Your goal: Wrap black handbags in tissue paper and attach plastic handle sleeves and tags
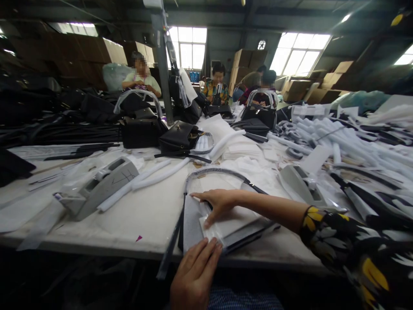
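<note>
A dark handbag (192, 224) with a pale grey panel lies near the table's front edge. Its arched handle (216, 170), wrapped in clear film, reaches away from me. On the bag rests a white packet (213, 230) with a shiny, film-like surface. My right hand (219, 204) stretches over the bag from the right, index finger extended and thumb spread down onto the packet. At the front edge my left hand (196, 271) lays its flattened fingertips on the packet's near end. A dark strap (171, 245) hangs over the table edge to the left.
Grey tape dispensers stand left (100, 189) and right (301, 185). White foam tubes (161, 176) lie beyond the left one. Black handbags (179, 135) and a metal post (163, 64) are farther back. Piled white wrapping (348, 137) covers the right side. Several people sit across the table.
</note>
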Available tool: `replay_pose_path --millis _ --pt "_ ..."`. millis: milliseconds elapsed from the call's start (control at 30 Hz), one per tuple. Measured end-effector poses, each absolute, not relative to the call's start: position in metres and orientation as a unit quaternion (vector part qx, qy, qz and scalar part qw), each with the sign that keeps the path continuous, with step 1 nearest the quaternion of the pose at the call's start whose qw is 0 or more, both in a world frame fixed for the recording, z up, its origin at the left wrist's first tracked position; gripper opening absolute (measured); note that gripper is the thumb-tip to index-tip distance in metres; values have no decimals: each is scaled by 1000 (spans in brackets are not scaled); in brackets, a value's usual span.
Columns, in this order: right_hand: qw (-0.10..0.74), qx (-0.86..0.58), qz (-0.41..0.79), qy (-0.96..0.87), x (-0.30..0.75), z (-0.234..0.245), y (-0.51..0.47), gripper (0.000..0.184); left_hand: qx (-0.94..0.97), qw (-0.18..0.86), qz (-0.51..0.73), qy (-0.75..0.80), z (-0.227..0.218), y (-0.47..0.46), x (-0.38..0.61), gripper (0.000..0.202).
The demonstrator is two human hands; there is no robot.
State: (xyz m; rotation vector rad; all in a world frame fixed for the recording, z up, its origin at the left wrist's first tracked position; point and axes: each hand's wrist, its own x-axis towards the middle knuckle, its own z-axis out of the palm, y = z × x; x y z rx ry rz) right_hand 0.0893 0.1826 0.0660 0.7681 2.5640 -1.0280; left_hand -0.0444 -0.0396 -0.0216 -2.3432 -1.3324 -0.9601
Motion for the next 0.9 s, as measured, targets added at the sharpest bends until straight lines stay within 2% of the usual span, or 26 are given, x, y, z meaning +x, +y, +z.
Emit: replay_pose_path --millis 67,200,333,433,467,567,667,733,800,900 --pt "136 272 -369 878 88 63 182 123 -806 137 -334 -468 -21 -40 -43 43" --pt "114 290 -410 857 83 53 191 96 -812 147 -316 -468 -22 -38 -45 43" --pt "67 331 -379 862 79 47 191 77 -815 161 -303 -466 -25 -34 -48 44" --pt "8 363 -329 872 80 52 183 42 -822 166 -317 -443 -22 -31 -51 47" --pt "-15 378 -304 874 85 56 179 36 -826 159 -325 -433 -20 -31 -53 48" --pt "-78 433 -216 872 115 76 166 33 -826 86 -373 -414 -14 -31 -65 45" --pt "-104 510 -119 846 166 95 149 39 -718 -29 -445 -534 -12 -29 -88 35" --pt "-68 583 -54 808 200 101 136 45 -591 -137 -463 -647 -12 -20 -104 38" --pt "-12 637 -28 771 225 100 126 53 -486 -268 -457 -695 -11 -7 -114 53" --pt "4 648 -86 757 242 88 119 59 -399 -408 -450 -687 -6 15 -113 64"
